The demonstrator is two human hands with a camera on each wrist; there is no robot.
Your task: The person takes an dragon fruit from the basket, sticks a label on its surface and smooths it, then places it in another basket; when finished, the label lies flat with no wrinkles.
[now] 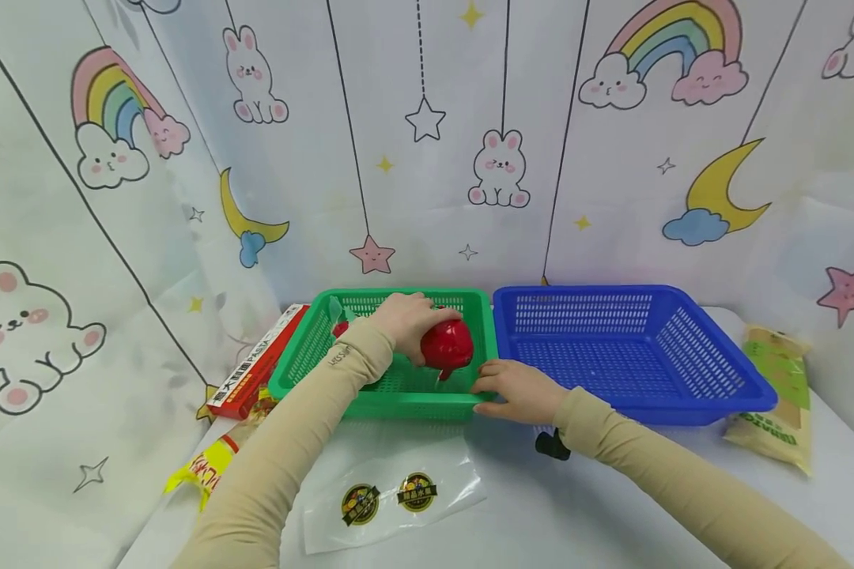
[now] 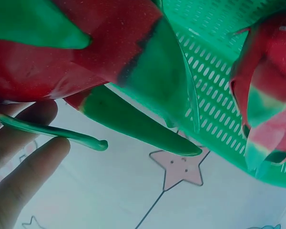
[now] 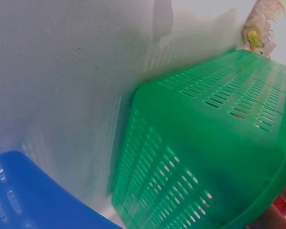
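Note:
My left hand (image 1: 407, 322) grips a red dragon fruit (image 1: 447, 346) over the right half of the green basket (image 1: 398, 401). Seen from the left wrist, this dragon fruit (image 2: 100, 52) has green-tipped scales and a shiny skin, with fingers (image 2: 31, 183) under it. A second dragon fruit (image 2: 269, 81) lies in the basket, mostly hidden behind my left forearm in the head view. My right hand (image 1: 523, 391) holds the green basket's front right corner, its fingers over the rim; the right wrist view shows the basket's outer wall (image 3: 205, 129) beside those fingers.
A blue basket (image 1: 712, 411) stands right of the green one. Beyond it lies a green and tan bag (image 1: 776, 403). A red pasta box (image 1: 256, 363) and a yellow packet (image 1: 209, 466) sit at left. In front is a clear plastic bag (image 1: 391, 514) with two round labels.

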